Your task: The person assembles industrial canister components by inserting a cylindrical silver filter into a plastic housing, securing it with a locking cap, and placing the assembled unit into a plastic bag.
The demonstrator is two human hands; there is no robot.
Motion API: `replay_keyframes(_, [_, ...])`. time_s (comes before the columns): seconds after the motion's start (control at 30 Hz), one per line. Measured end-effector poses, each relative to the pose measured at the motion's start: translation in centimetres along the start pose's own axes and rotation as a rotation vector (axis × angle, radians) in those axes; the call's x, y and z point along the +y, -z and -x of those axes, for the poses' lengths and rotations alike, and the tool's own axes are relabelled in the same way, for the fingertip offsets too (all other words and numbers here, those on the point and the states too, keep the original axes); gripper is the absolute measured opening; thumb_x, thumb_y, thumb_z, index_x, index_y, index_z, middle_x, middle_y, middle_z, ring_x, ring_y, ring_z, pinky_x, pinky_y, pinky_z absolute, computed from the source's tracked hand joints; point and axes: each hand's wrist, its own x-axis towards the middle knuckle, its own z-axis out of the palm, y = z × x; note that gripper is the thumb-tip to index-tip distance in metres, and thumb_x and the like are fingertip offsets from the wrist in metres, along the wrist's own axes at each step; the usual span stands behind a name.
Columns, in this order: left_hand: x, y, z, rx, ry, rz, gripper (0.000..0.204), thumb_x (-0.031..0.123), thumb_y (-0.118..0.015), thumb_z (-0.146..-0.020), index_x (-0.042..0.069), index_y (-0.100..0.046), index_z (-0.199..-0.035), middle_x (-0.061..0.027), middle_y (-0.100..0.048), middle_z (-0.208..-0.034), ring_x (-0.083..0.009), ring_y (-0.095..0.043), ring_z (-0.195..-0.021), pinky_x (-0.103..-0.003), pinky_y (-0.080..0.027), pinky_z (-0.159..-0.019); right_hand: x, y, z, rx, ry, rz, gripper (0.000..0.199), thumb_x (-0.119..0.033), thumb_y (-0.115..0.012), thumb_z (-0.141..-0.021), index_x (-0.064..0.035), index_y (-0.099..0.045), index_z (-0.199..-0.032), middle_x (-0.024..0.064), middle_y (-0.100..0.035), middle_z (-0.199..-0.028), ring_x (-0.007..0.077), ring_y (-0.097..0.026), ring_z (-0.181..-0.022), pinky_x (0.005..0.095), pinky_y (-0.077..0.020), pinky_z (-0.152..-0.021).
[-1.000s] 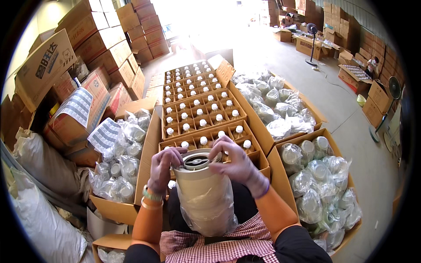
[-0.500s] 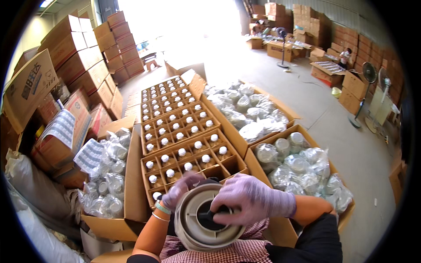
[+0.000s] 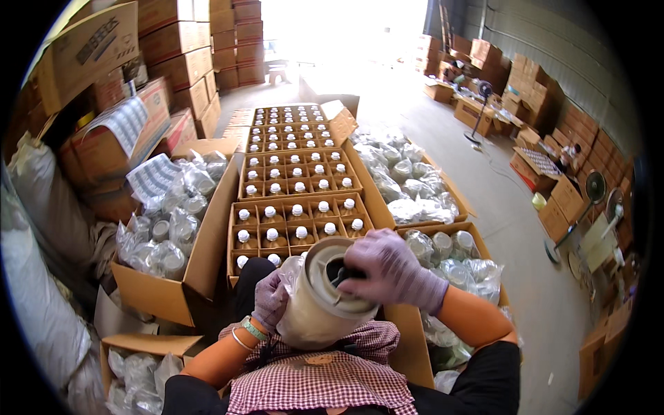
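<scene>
A pale cylinder (image 3: 315, 315) with a grey ringed plastic end (image 3: 325, 277) and a dark hollow middle stands tilted in front of my chest. My right hand (image 3: 395, 270), in a pale purple knit glove, is closed at that end, its fingers reaching into the hollow; the fingertips are partly hidden. My left hand (image 3: 270, 301), gloved alike, is closed at the cylinder's left side on clear plastic film (image 3: 290, 273) that lies against it. Just beyond is a divided carton (image 3: 232, 238) of white-capped bottles (image 3: 297, 232).
Further divided cartons of bottles (image 3: 297, 169) run away ahead. Open cartons of plastic-wrapped clear containers stand at left (image 3: 200, 277) and right (image 3: 408, 328), with another carton (image 3: 149, 342) at lower left. Stacked boxes (image 3: 183, 69) and standing fans (image 3: 596, 187) are farther off.
The cylinder has tipped so that its pale side shows. My left hand has shifted from behind its rim to its left side, fingers now curled. The whole view has turned.
</scene>
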Motion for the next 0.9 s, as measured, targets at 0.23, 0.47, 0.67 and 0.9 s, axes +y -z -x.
replay_keyframes(0.23, [1.4,0.8,3.0,0.131,-0.172,-0.635,0.024,0.027,-0.065,-0.099,0.004,-0.063,-0.093,-0.0171,-0.061,-0.074,-0.0286,-0.062,-0.064,-0.038,-0.049,-0.064,2.6,-21.2,3.7,0.664,-0.481,-1.762,0.053,-0.039,-0.054,-0.109,0.0005,-0.051,-0.145,0.0099,-0.062,-0.139,0.0214,-0.059,-0.125,0.0344,-0.0449,-0.109])
replay_keyframes(0.47, [9.7,2.9,3.4,0.249,-0.875,-0.829,0.021,0.023,-0.066,-0.098,0.004,-0.063,-0.092,-0.0148,-0.067,-0.091,-0.0322,-0.066,-0.086,-0.042,-0.05,-0.079,0.0,-12.5,-2.6,0.766,-0.045,-1.681,0.025,-0.023,-0.08,-0.094,-0.0056,-0.062,-0.094,0.0001,-0.058,-0.094,0.0129,-0.059,-0.094,0.0315,-0.0483,-0.093])
replay_keyframes(0.67, [20.3,0.7,2.2,-0.159,-0.608,-0.387,0.03,0.027,-0.071,-0.098,0.003,-0.065,-0.114,-0.0227,-0.055,-0.138,-0.0342,-0.053,-0.135,-0.047,-0.039,-0.117,-5.5,1.2,-6.2,0.505,0.484,-0.752,0.021,-0.024,-0.087,-0.083,-0.0106,-0.07,-0.082,0.002,-0.064,-0.08,0.0233,-0.07,-0.089,0.0517,-0.0485,-0.107])
replay_keyframes(0.9, [20.1,2.9,-0.4,-0.323,-0.364,-0.696,0.036,0.019,-0.083,-0.085,-0.001,-0.074,-0.113,-0.0157,-0.071,-0.112,-0.0273,-0.07,-0.105,-0.039,-0.055,-0.094,-7.0,0.7,-9.1,0.636,0.441,-0.824,0.031,-0.033,-0.085,-0.085,-0.0058,-0.071,-0.085,0.0052,-0.067,-0.082,0.0247,-0.07,-0.086,0.0501,-0.0498,-0.105])
